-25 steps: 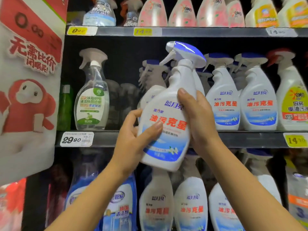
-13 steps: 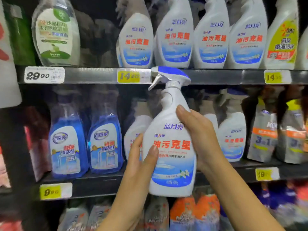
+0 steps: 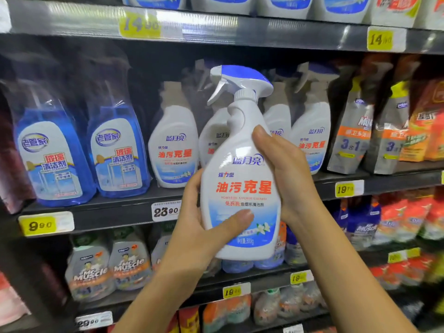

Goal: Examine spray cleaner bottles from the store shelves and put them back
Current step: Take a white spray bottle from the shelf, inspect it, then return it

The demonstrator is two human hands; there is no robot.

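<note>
Examination ongoing: lowering white plastic blue-triggered spray bottle (image 3: 240,188), clamping it in fingers (image 3: 192,188) of left hand (image 3: 199,227) and right hand (image 3: 288,174). Not reshelving yet.

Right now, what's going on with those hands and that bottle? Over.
Grips: left hand, right hand, both round the white plastic spray bottle with blue trigger head. Bottle off the dark shelf, label facing camera. Matching white bottles behind; nothing between.

Bare forearms (image 3: 336,272) rise from 6 o'clock. Left hand (image 3: 201,227) cups a white plastic spray bottle (image 3: 242,188) at 8 o'clock, thumb across its front; right hand (image 3: 286,174) grips at 3 o'clock.
</note>
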